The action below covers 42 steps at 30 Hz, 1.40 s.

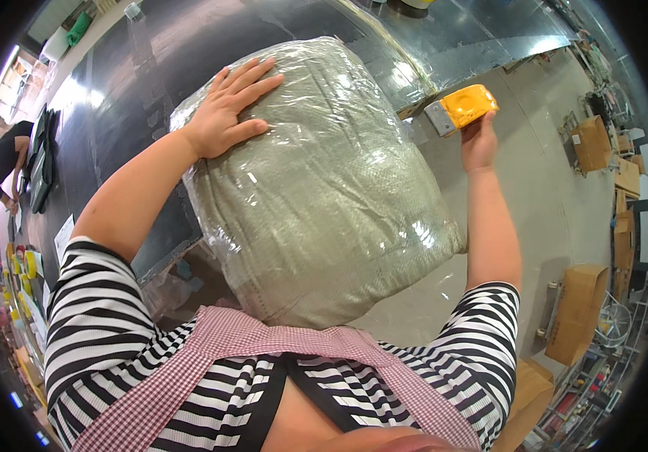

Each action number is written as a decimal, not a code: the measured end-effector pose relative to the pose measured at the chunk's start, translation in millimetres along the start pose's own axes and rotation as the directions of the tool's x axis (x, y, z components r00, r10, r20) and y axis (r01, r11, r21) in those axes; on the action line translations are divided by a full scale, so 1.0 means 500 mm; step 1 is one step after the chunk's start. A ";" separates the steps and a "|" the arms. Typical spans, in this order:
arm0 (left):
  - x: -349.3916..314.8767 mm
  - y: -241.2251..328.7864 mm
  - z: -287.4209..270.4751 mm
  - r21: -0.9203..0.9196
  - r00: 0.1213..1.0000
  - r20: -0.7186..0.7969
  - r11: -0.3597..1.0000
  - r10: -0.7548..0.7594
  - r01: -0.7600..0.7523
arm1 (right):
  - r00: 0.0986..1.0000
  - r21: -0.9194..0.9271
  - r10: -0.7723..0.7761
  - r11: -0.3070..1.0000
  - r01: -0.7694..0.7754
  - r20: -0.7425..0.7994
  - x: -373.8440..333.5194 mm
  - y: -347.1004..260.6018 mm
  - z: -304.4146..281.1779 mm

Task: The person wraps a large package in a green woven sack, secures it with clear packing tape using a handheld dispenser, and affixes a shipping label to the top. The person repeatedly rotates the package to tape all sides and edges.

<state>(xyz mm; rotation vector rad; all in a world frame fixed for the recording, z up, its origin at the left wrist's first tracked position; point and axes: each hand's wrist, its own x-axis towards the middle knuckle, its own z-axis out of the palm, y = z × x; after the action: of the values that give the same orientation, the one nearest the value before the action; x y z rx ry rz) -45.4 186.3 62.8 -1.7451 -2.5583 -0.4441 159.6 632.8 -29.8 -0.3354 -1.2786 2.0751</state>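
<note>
Wrapped bundle (324,188) is between the hands, near end overhanging the table (135,83) edge toward the torso; no clear long axis. Left hand (230,109) is nearer: spread on its far-left top. Right hand (479,143) grips yellow dispenser (461,109), right of bundle.

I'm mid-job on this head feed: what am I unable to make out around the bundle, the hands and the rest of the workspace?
All in the head view:
- wrapped bundle: inside and underside hidden by its own upper surface.
- right hand: most fingers hidden behind the orange-and-grey tool.
- yellow object: cut off by the top edge.
- co-worker near the left rim: too small to tell what the hands hold.
</note>
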 end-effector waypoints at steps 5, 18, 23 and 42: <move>0.016 0.001 0.002 -0.054 1.000 -0.006 0.998 0.021 -0.022 | 0.991 -0.359 -0.021 0.931 0.069 0.135 -0.087 0.228 -0.214; 0.010 -0.005 0.031 0.023 0.995 -0.084 0.999 0.044 -0.042 | 0.959 -0.619 -0.041 0.756 0.213 0.280 -0.872 0.463 0.452; 0.000 0.011 0.012 -0.022 0.999 -0.044 1.000 0.016 -0.017 | 0.901 -0.402 0.137 0.915 0.044 0.411 -0.898 0.338 0.642; 0.012 -0.001 0.026 0.048 0.991 -0.112 0.997 0.073 -0.068 | 0.996 0.100 0.018 0.995 -0.009 -0.087 -0.203 -0.226 0.309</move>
<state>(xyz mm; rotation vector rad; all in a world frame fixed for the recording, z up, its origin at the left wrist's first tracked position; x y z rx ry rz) -46.3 194.8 51.0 -1.7363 -2.4030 -0.4668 198.7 492.7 130.6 -0.3865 -1.1206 2.1028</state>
